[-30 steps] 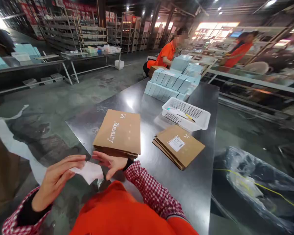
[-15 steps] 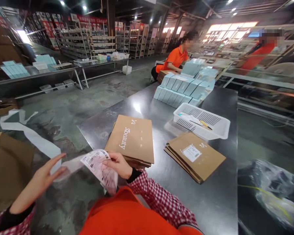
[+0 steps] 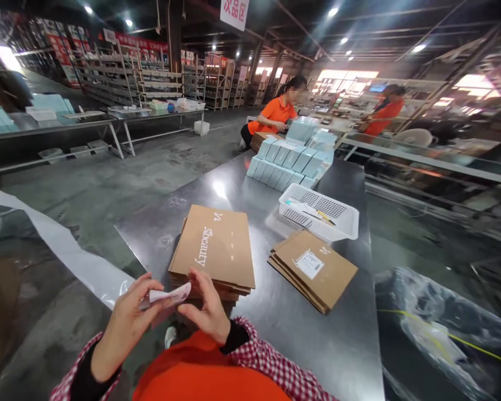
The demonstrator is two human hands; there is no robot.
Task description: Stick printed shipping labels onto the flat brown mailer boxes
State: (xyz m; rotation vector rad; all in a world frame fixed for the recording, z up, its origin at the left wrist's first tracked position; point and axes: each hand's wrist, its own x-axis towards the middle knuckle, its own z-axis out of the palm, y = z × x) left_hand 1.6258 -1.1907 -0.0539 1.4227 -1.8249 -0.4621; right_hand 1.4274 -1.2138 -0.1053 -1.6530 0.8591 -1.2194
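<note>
My left hand [image 3: 131, 314] is closed, pinching a printed shipping label [image 3: 177, 293] on its backing between thumb and fingers. A long strip of white label backing [image 3: 67, 245] trails from that hand toward the left edge. My right hand [image 3: 206, 306] is at the label's right end, thumb and fingers apart; whether a fingertip touches the label is hard to tell. Just beyond the hands lies a stack of flat brown cardboard boxes [image 3: 221, 245] with white lettering. To its right is a smaller stack of flat cardboard [image 3: 338, 267], a white label [image 3: 309, 263] stuck on top.
On the metal table [image 3: 275, 340] stand a white perforated basket [image 3: 346, 223] with pens in it and rows of light-blue boxes [image 3: 279, 161]. A co-worker in orange [image 3: 271, 114] is at the far end. Clear plastic wrapping [image 3: 434, 323] lies at right, a brown carton [image 3: 0, 312] at left.
My left hand has moved right, close to my right hand, and now grips the label. My right hand has let go and spread its fingers. The view has swung right.
</note>
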